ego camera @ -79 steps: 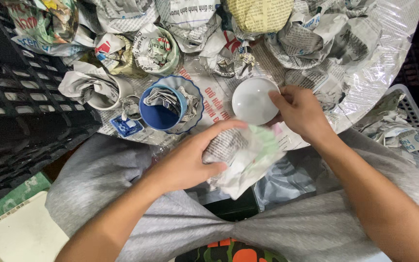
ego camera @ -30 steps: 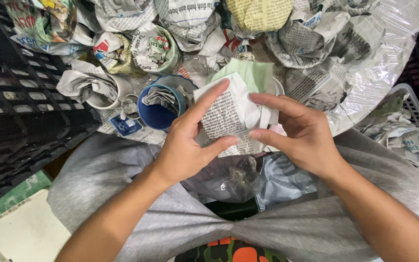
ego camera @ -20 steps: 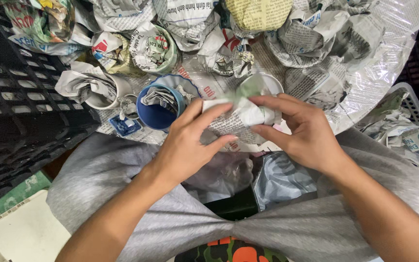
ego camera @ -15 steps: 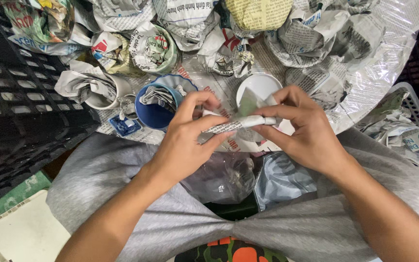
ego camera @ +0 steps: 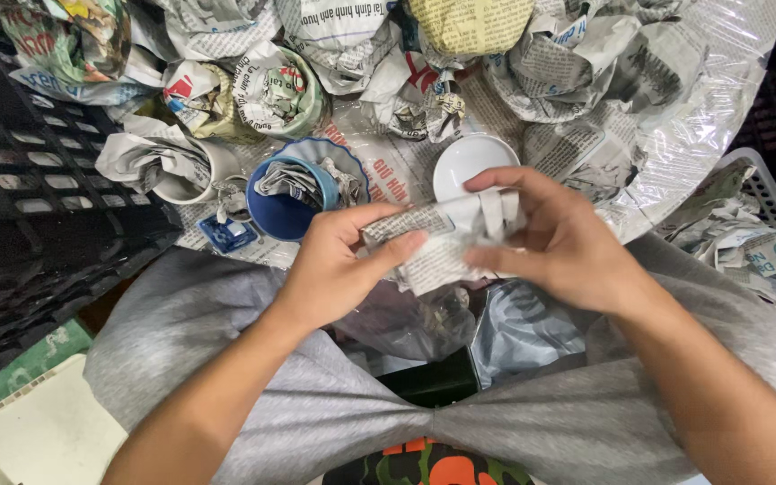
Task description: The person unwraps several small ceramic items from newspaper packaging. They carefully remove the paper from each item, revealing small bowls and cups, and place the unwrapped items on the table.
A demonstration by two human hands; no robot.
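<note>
Holding a small newspaper-wrapped bundle between them above the lap, the left hand and right hand both pinch it, fingers pressed on the crumpled paper. Loose paper could slip open, and the bundle might drop onto the white saucer or blue cup on the crowded desk.

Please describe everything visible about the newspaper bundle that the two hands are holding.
The newspaper bundle is a small, crumpled packet of grey printed newsprint, folded tight, with loose edges hanging below. It is held above the lap, in front of a white bowl. The left hand pinches its left end; the right hand wraps its right side. Its contents are hidden.
</note>
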